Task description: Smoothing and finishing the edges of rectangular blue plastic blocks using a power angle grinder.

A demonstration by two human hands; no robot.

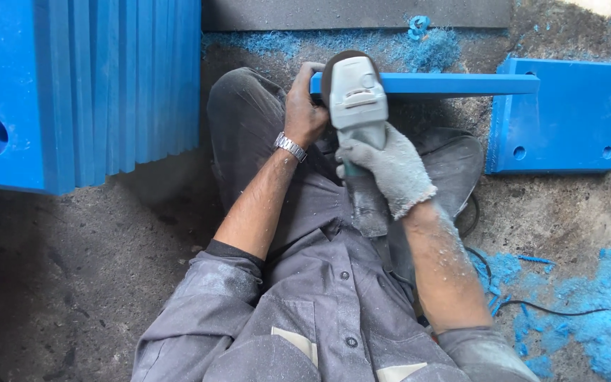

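Presently, a stack of blue slabs [83, 92] is stood on edge at the left, well apart from the work. A drilled blue plate [567, 117] is laid flat on the floor at the right. A long blue strip [461, 84] is held level across the knees, its far end just beside the plate. An angle grinder [356, 99] is set against the strip's left end. The bare left hand [304, 110] is clenched on that end; the gloved right hand [383, 164] is closed around the grinder's body. Blue shavings [602, 332] are scattered about. Grinding of the strip's end is judged to be under way; a steady hold and a level disc are called for next.
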